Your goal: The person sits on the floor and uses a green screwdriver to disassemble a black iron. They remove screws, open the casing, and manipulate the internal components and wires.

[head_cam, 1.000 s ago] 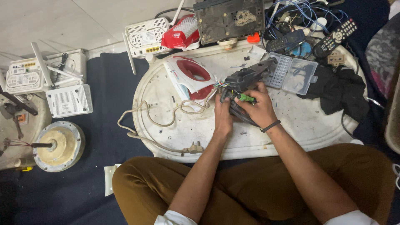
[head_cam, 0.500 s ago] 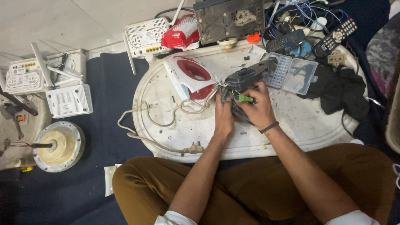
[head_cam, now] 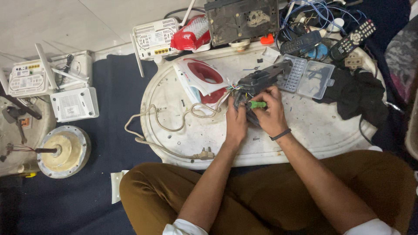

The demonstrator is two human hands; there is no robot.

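**Dark Iron Base Held on Worn White Work Surface**

The dark iron base (head_cam: 257,82) lay upside down on the oval white tray (head_cam: 174,87), directly under both sets of fingers and partly covered by them. The left hand (head_cam: 236,122) was closed around its near end, fingers curled on the casing. The right hand (head_cam: 270,114) was closed around a green-handled screwdriver (head_cam: 257,104), whose tip pointed towards the left fingers; the tip itself was hidden.

Just beyond the left fingers, coloured wires (head_cam: 234,87) emerged from the base. Further out on that side lay the red and white iron shell (head_cam: 202,80), and a braided power cord (head_cam: 174,126) looped across the tray to a plug (head_cam: 204,153) at its near edge. Beyond the right fingers stood an open clear parts box (head_cam: 307,76), with a black cloth (head_cam: 357,93) to its outer side.

The tray surface was scratched, stained and dusted with small debris. It rested on a dark blue mat (head_cam: 109,78) over a pale tiled floor (head_cam: 65,26). White routers (head_cam: 30,78) and a round motor part (head_cam: 63,151) sat well apart to the left.
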